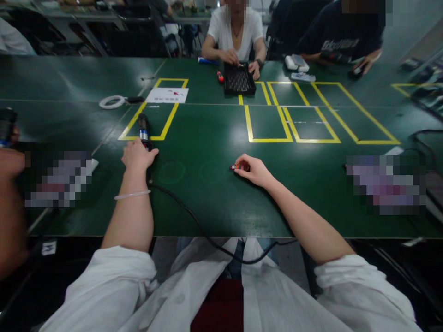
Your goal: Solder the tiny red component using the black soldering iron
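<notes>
My left hand (137,155) is closed around the near end of a black corded tool (143,130) with a blue and silver band, which lies on the green table (207,203). The tool's black cable (194,219) trails back toward my lap. My right hand (252,169) pinches a small red and black part (234,167) against the table, right of the table's middle.
Yellow tape rectangles (268,124) mark the table. A white paper (167,95) and a white coiled cable (112,102) lie at the far left. Across the table a person handles a black tray (238,81); another person sits to the right. Cables lie at the right edge (420,136).
</notes>
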Demonstrator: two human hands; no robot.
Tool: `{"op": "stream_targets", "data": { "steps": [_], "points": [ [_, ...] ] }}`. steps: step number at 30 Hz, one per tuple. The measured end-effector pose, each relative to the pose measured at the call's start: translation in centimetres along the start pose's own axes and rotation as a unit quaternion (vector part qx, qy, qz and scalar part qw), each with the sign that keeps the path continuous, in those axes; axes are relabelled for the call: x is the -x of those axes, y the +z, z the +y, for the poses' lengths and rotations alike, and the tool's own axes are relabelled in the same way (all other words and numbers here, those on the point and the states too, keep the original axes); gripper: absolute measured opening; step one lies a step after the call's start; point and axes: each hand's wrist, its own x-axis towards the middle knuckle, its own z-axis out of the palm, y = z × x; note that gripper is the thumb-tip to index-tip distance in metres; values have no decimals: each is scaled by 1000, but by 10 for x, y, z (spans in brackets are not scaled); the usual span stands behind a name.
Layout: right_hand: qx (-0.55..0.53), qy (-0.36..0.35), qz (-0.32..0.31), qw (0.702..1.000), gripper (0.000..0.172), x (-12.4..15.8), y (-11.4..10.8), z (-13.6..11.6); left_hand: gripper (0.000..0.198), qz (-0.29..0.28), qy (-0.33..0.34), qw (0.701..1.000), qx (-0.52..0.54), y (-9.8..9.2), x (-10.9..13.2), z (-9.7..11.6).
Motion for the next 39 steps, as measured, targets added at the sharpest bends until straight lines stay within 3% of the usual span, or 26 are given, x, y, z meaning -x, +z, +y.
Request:
{"op": "stream_targets", "data": {
  "steps": [12,26,32,39],
  "points": [
    [6,4,12,1000,16,-1,1,4,66,32,60,997,21,13,23,36],
    [-30,13,35,999,20,-1,1,7,67,4,342,939,39,20,118,124],
    [-88,24,39,995,24,-3,2,8,68,-32,424,903,61,20,142,135],
    [-86,15,55,995,21,-2,1,6,69,-44,445,891,79,23,144,134]
  ]
}}
